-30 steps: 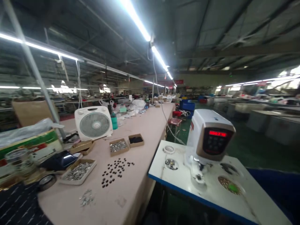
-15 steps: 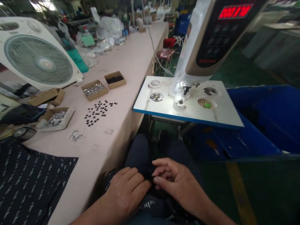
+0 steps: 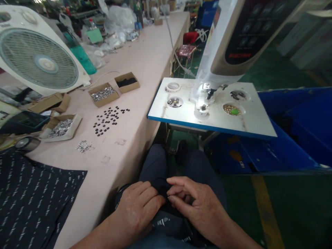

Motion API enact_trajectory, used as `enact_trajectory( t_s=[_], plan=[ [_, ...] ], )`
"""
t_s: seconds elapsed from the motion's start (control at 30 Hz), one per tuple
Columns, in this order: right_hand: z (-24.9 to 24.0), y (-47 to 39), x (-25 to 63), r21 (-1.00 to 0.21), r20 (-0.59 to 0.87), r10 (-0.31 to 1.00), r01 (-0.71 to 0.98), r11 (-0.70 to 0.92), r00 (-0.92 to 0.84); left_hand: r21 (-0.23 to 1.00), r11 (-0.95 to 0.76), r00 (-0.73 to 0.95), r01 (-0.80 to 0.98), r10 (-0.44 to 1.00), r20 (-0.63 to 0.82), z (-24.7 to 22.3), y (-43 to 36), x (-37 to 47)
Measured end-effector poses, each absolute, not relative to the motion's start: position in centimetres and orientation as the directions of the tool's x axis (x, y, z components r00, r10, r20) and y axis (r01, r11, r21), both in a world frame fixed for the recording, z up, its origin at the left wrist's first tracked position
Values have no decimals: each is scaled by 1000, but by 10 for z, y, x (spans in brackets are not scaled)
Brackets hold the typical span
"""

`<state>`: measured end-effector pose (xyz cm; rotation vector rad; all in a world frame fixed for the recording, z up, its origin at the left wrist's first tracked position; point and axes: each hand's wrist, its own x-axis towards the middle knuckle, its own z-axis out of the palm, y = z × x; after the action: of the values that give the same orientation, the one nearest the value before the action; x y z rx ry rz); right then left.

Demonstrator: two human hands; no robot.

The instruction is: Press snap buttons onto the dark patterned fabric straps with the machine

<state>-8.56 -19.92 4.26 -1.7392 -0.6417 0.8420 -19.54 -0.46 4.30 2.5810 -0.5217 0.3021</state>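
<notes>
Dark navy fabric (image 3: 166,221) printed with white lettering lies bunched across my lap. My left hand (image 3: 141,207) is closed over its edge, with thumb and fingers pressed together on the cloth. Beside it, my right hand (image 3: 195,204) has thumb and fingers curled in a pinch close to the left thumb. A tiny shiny point shows at the right fingertips, too small to name. Ahead of my knees stands a press machine (image 3: 228,52) with a lit working point above its white plate (image 3: 176,116).
On the pink-covered table (image 3: 129,131) lie scattered dark snap caps (image 3: 106,121), a pile of silvery parts (image 3: 84,146), small cardboard boxes (image 3: 105,102) of fasteners and folded printed fabric (image 3: 38,200). A box fan (image 3: 46,65) stands behind. Blue bins (image 3: 293,138) sit at right.
The view has tilted down slightly, so table and machine sit higher and the red display has left the frame. Both hands stay on the fabric; a tiny shiny point now shows at the right fingertips.
</notes>
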Motion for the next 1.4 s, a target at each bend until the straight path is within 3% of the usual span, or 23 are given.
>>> enact_trajectory(
  t_s=[0.3,0.57,0.93,1.2,1.4],
  plan=[
    [37,-200,-87,-929,-111,824,237,-285,556,465,-808,927,-362,-259,270,37,-4,-198],
    [39,-203,-82,-875,24,893,441,-198,449,592,-760,962,-269,-191,193,35,-7,-195],
    [68,-215,-66,-891,-67,914,387,-236,401,769,-636,998,-65,-49,44,38,-13,-187],
    [47,-204,-80,-822,-145,899,456,-342,414,747,-624,961,230,23,-277,38,-15,-180],
    [40,-197,-74,-904,-270,844,179,-388,463,747,-494,867,445,28,-498,46,-13,-167]
  ],
)
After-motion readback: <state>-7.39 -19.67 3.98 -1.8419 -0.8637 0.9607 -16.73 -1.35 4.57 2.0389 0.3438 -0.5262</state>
